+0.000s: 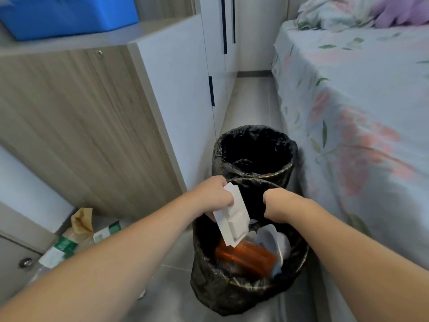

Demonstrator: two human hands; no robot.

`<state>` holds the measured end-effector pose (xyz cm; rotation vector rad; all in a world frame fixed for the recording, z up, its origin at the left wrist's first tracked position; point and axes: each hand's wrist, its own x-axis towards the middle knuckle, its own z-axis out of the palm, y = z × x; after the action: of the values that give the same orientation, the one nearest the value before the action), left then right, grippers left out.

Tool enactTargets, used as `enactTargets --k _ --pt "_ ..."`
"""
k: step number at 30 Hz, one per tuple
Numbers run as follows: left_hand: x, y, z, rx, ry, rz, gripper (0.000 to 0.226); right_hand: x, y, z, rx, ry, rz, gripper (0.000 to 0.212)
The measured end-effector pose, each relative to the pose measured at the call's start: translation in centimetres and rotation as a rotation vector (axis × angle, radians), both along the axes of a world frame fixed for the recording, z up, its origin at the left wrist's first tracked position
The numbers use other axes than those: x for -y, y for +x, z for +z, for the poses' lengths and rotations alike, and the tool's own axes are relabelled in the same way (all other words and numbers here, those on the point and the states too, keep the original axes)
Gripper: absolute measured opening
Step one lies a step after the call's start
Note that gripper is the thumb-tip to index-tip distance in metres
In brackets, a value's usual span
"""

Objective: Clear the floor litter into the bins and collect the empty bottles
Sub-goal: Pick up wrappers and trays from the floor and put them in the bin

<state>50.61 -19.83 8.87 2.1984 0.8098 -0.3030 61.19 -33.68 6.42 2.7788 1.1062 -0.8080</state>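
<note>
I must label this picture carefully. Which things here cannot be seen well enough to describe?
- Head view: right hand has its fingers curled away behind the knuckles; whether they hold anything is hidden.
- Far bin: its inside is all black, so its contents cannot be told.
- Bottles on the floor: partly covered by the left forearm, label print blurred.
- Orange item in the near bin: blurred, partly under the white packet.

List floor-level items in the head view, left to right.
Clear plastic bottles with green-and-white labels → crumpled brown paper bag → left hand gripping a white flat paper packet → right hand → floral bedsheet.
</note>
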Motion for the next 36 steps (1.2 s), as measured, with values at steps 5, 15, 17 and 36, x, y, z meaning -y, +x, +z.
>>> enactTargets --k 5,15,17,36 --pt "1.1 3.7 -4.8 -0.075 0.144 -0.185 0.035 0.5 0.6 -0.7 -0.070 -0.042 -0.042 0.014" --pt "3.5 2.3 -11.8 -0.086 0.999 -0.585 0.036 0.3 -0.2 -2.9 -0.088 -0.090 -0.066 0.024" --pt "3.4 2.3 -12.6 -0.186 1.029 -0.652 0.038 0.3 -0.2 -3.5 -0.081 -0.081 -0.077 0.023" --pt "-4.8 -14.9 -0.8 0.202 0.946 -0.379 0.020 -6.0 -11.3 3.0 -0.038 0.159 0.109 0.024"
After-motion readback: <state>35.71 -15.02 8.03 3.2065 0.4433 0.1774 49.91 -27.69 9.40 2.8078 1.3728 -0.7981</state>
